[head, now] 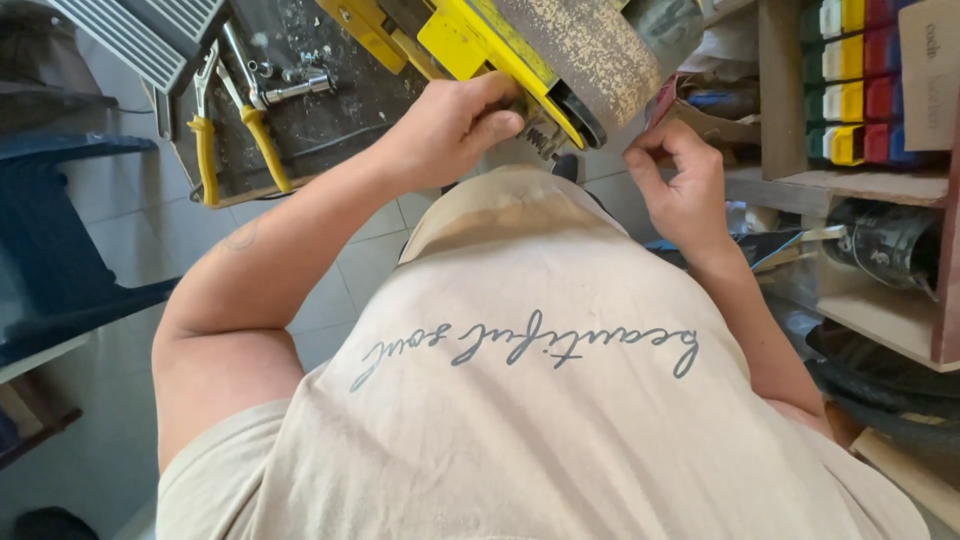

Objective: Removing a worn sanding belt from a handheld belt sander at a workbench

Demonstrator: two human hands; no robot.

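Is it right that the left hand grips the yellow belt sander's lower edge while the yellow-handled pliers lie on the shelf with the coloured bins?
Not quite. In the head view the left hand does grip the yellow belt sander at its lower edge, but the yellow-handled pliers lie on the dark workbench to the left, not on the shelf with the coloured bins.

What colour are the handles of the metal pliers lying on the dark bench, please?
Yellow handles, clearest in the head view.

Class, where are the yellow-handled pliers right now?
In the head view, the pliers lie on the dark workbench at upper left, left of the left hand gripping the yellow sander.
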